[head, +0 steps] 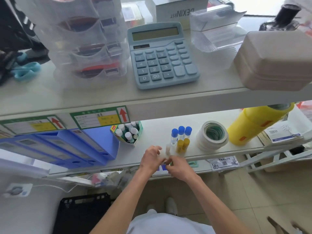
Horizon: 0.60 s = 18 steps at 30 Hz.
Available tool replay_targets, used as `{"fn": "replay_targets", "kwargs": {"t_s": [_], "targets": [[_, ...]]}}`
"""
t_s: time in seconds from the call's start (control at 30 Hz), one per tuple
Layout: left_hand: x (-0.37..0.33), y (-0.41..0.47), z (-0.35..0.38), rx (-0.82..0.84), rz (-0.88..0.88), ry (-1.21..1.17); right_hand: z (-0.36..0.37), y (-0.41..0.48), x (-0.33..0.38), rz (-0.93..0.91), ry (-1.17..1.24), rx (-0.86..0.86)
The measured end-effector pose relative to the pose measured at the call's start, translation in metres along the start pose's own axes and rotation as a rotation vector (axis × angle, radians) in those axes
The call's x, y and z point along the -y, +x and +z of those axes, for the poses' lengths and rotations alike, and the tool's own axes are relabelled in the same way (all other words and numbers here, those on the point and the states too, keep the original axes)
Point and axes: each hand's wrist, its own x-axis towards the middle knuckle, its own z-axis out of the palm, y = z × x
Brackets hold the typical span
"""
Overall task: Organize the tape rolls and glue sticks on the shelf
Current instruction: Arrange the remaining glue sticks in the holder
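On the lower shelf stand three blue-capped glue sticks with two yellow sticks in front of them. Right of them rests a stack of white tape rolls. A green box of white-capped glue sticks sits to the left. My left hand and my right hand meet at the shelf's front edge. Both pinch a small pale, blurred object; what it is cannot be made out.
Blue file boxes fill the lower shelf's left side. A yellow bottle lies at the right beside paper packets. The upper shelf carries a blue calculator, clear drawers and a beige case. A black crate stands on the floor.
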Motion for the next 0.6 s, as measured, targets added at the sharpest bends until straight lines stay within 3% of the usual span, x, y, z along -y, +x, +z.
{"fn": "replay_targets", "kwargs": {"t_s": [0.27, 0.37, 0.6], "targets": [[0.016, -0.003, -0.097, -0.551, -0.120, 0.002, 0.024, 0.008, 0.029, -0.083, -0.026, 0.130], [0.012, 0.022, -0.117, -0.552, -0.239, 0.044, 0.032, 0.008, 0.037, -0.118, -0.024, 0.146], [-0.009, 0.060, -0.135, -0.304, -0.485, 0.148, 0.034, 0.011, 0.036, -0.134, 0.010, 0.115]]}}
